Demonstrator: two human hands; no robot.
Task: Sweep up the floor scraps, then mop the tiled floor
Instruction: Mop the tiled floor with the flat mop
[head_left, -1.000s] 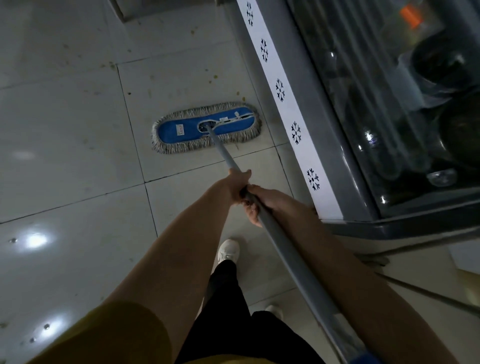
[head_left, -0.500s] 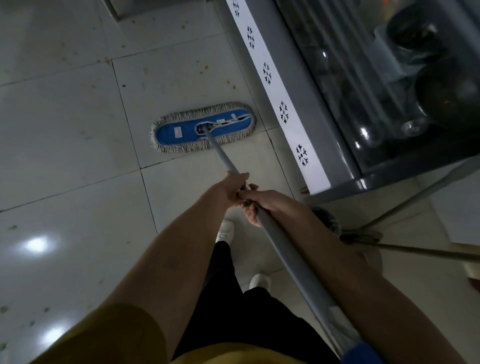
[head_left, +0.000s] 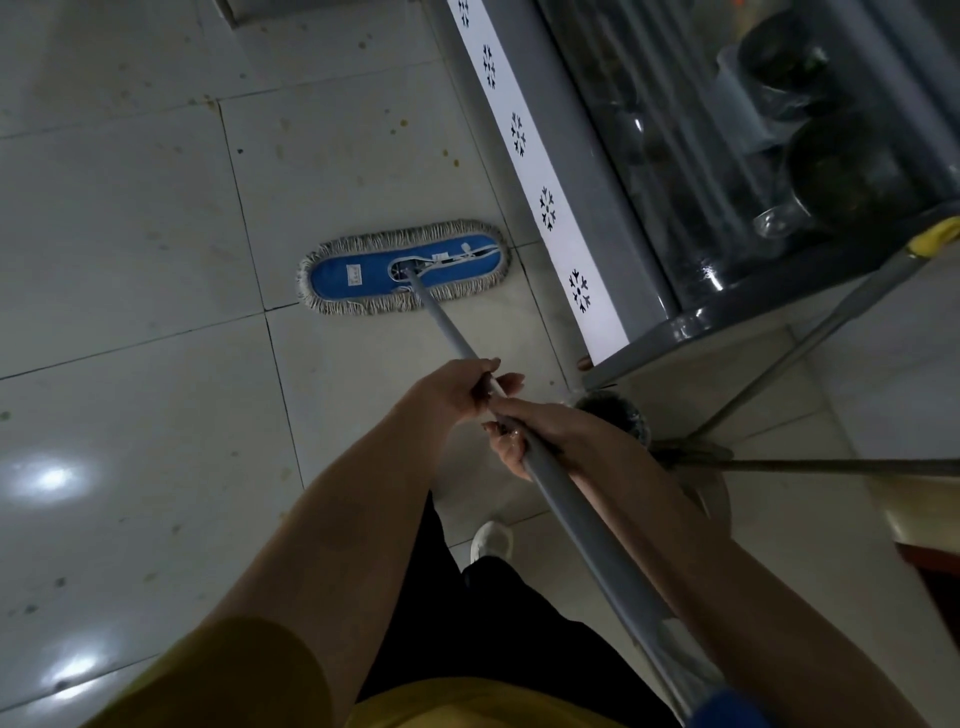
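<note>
A flat blue mop head (head_left: 363, 273) with a grey fringe lies on the pale tiled floor (head_left: 130, 234), across a tile joint near the freezer's base. Its grey pole (head_left: 587, 525) runs down and right towards me. My left hand (head_left: 452, 389) grips the pole from the left. Just below it, my right hand (head_left: 524, 431) grips the same pole, fingers curled round it. Small brown specks (head_left: 400, 124) dot the tiles beyond the mop head.
A glass-topped chest freezer (head_left: 613, 171) with a white snowflake strip stands to the right. Against its near corner lean two other long handles (head_left: 789, 353), one with a yellow tip, beside a dark mop bundle (head_left: 618, 410). My white shoe (head_left: 491, 540) is below.
The mop head has been drawn back towards me along the freezer's base, onto the tile joint. My view has shifted back too, so the freezer's near corner and the leaning handles now show.
</note>
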